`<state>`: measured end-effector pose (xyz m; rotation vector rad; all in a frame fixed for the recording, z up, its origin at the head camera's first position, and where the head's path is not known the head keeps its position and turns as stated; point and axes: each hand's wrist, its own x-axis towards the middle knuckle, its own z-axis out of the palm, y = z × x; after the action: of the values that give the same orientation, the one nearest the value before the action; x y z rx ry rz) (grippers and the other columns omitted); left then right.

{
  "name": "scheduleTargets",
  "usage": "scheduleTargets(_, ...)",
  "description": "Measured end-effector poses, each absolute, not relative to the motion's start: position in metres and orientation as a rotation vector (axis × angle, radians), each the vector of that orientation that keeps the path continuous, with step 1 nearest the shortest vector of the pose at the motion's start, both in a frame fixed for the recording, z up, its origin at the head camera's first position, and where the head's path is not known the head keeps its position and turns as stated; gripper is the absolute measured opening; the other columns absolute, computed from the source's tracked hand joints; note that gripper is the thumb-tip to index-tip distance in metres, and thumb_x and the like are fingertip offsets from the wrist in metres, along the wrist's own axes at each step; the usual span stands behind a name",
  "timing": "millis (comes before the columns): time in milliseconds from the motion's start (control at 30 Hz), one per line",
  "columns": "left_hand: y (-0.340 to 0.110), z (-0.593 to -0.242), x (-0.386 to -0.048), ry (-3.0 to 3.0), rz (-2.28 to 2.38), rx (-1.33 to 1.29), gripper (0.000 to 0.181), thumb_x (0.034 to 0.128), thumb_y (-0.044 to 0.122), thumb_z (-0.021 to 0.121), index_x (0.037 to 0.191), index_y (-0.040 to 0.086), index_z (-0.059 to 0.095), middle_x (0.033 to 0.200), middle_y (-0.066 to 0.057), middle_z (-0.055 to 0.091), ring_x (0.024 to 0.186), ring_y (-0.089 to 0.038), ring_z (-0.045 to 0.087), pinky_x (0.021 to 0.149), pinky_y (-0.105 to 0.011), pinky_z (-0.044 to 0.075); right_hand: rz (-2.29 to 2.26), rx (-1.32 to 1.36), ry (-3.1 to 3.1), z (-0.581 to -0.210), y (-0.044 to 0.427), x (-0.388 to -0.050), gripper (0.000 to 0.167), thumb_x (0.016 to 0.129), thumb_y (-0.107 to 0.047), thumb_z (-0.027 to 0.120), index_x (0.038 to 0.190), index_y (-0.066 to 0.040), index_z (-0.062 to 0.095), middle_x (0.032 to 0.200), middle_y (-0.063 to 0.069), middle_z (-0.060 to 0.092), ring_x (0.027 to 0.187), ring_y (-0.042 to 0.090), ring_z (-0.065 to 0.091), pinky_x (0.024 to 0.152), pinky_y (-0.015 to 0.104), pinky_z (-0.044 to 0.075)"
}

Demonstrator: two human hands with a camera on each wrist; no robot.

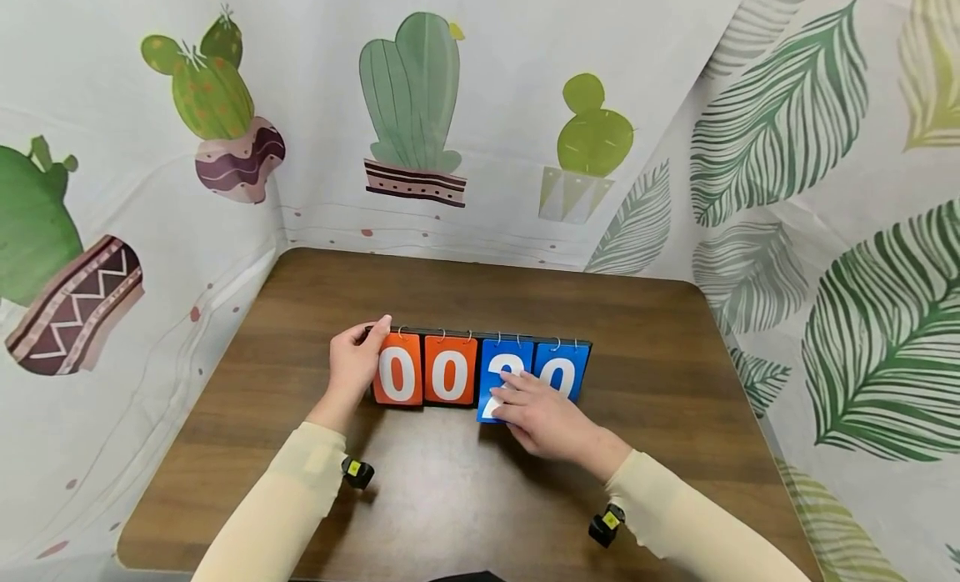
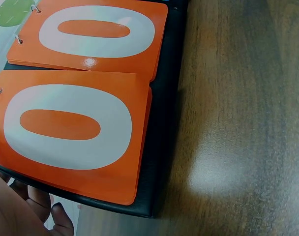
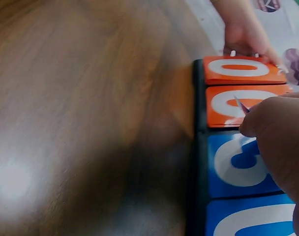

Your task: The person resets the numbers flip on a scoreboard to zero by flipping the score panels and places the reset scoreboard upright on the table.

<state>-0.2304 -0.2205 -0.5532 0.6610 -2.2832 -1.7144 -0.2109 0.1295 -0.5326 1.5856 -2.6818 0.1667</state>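
Observation:
A flip scoreboard with a black base stands on the table, showing two orange number cards with white zeros and two blue stacks. My left hand grips its left end, thumb at the top edge and fingers behind, as the left wrist view shows. My right hand pinches a blue number card with a white 2, tilted forward off its stack. Under it, in the right wrist view, another blue card shows part of a white digit, seemingly a 3. The rightmost blue card reads 0, partly covered by my hand.
The scoreboard stands on a brown wooden table. Behind it hangs a white cloth printed with cacti, and a leaf-patterned cloth is at the right. A small black wrist camera sits at my left sleeve, another wrist camera at the right.

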Motion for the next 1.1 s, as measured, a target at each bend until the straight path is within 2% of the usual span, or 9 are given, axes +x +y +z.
scheduleTargets(267,-0.221,-0.555,-0.231,-2.257,-1.715,0.644,0.069,0.0829,0.074,0.069,0.112,0.013,0.078,0.108,-0.015,0.073,0.091,-0.022,0.064,0.073,-0.024,0.054,0.139,1.632,-2.682,-0.543,0.131,-0.219,0.037,0.098,-0.033,0.071,0.133,-0.022,0.07,0.154,0.002,0.056,0.153,0.028,0.038,0.126,0.05,0.026)
scheduleTargets(467,-0.22,-0.556,-0.231,-2.248,-1.712,0.643,0.069,0.082,0.075,0.07,0.111,0.013,0.079,0.108,-0.015,0.073,0.091,-0.022,0.064,0.073,-0.024,0.054,0.203,1.687,-2.678,-0.528,0.131,-0.223,0.032,0.099,-0.035,0.067,0.127,-0.02,0.073,0.145,0.004,0.064,0.146,0.027,0.05,0.122,0.048,0.036)
scheduleTargets(667,-0.221,-0.556,-0.231,-2.273,-1.695,0.638,0.07,0.0823,0.076,0.068,0.112,0.014,0.078,0.11,-0.014,0.073,0.094,-0.023,0.064,0.075,-0.026,0.054,0.511,1.752,-2.788,-0.469,0.133,-0.243,0.029,0.101,-0.034,0.066,0.123,-0.017,0.074,0.124,-0.002,0.075,0.118,0.016,0.069,0.104,0.038,0.054)
scheduleTargets(867,-0.22,-0.554,-0.229,-2.277,-1.668,0.631,0.068,0.0833,0.075,0.068,0.109,0.013,0.078,0.107,-0.014,0.073,0.092,-0.023,0.064,0.074,-0.026,0.054,0.74,1.776,-2.914,-0.39,0.132,-0.295,0.022,0.1,-0.028,0.068,0.117,-0.018,0.076,0.108,-0.005,0.076,0.097,0.009,0.07,0.09,0.032,0.058)
scheduleTargets(967,-0.22,-0.554,-0.228,-2.279,-1.655,0.61,0.066,0.0845,0.074,0.067,0.108,0.013,0.078,0.105,-0.014,0.073,0.09,-0.022,0.064,0.072,-0.026,0.054,0.777,1.669,-3.068,-0.352,0.127,-0.329,0.023,0.101,-0.033,0.067,0.117,-0.019,0.076,0.108,-0.004,0.075,0.097,0.011,0.069,0.089,0.034,0.058)
scheduleTargets(1100,-0.22,-0.556,-0.228,-2.273,-1.648,0.576,0.065,0.0855,0.073,0.068,0.106,0.012,0.078,0.102,-0.014,0.073,0.088,-0.022,0.063,0.071,-0.026,0.054,0.828,1.433,-3.353,-0.32,0.115,-0.376,0.033,0.103,-0.038,0.062,0.126,-0.016,0.072,0.117,0.007,0.073,0.104,0.023,0.072,0.092,0.043,0.059)
